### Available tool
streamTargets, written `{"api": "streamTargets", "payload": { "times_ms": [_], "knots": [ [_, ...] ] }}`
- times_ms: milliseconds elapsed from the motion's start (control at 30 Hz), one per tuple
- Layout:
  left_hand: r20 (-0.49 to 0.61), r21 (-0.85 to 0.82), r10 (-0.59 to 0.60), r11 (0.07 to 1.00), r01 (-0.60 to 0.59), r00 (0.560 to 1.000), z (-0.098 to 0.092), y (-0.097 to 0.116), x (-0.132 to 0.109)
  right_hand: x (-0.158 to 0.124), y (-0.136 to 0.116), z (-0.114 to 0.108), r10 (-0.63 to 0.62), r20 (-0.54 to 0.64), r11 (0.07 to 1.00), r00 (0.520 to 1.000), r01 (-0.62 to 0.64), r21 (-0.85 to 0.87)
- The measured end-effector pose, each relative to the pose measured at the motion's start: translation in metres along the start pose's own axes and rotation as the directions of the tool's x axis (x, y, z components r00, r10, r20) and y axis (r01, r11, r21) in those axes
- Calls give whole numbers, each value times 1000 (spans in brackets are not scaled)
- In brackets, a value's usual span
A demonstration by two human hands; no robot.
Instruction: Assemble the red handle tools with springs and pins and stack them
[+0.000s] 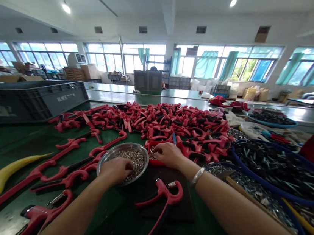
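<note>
My left hand (116, 170) reaches into a round metal bowl (102, 161) of small shiny metal parts (136, 160), its fingers bent and closed down among them. My right hand (167, 154) dips into a small red tray (157, 163) that also contains little metal pieces (152, 154); its fingers are pinched together. What either hand's fingertips hold is too small or hidden to make out. Below the hands, a red-and-black plier-shaped tool (168, 196) with a coil spring (171, 184) at its curved jaw lies on a dark flat pad (184, 212).
Behind the bowl spreads a heap of similar red-and-black tools (156, 119). More lie at left beside a yellow curved object (10, 172). A grey crate (61, 100) stands back left. Blue-rimmed basins (235, 157) of black and metal parts crowd the right side.
</note>
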State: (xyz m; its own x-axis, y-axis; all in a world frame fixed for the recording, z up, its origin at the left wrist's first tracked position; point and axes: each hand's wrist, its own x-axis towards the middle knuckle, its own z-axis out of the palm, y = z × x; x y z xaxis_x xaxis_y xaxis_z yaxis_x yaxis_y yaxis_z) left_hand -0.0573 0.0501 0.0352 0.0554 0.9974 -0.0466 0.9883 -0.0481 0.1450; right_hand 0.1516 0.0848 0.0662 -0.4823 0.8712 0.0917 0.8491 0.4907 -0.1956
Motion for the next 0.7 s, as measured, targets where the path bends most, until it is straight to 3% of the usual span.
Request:
{"api": "streamTargets", "payload": {
  "times_ms": [133,267,500,700],
  "knots": [
    [-37,-62,-18,998,16,999,12,0,-1,19,-44,12,-151,115,985,982,160,-72],
    [-94,-100,-34,995,25,995,12,-5,-7,40,-65,29,-127,233,968,964,172,-184],
    [-116,-151,-50,988,32,992,9,-11,-12,50,-56,39,-138,246,964,959,187,-187],
    [-111,-147,-39,989,23,993,9,-11,-14,47,-41,42,-227,131,972,965,233,-31]
  ]
}}
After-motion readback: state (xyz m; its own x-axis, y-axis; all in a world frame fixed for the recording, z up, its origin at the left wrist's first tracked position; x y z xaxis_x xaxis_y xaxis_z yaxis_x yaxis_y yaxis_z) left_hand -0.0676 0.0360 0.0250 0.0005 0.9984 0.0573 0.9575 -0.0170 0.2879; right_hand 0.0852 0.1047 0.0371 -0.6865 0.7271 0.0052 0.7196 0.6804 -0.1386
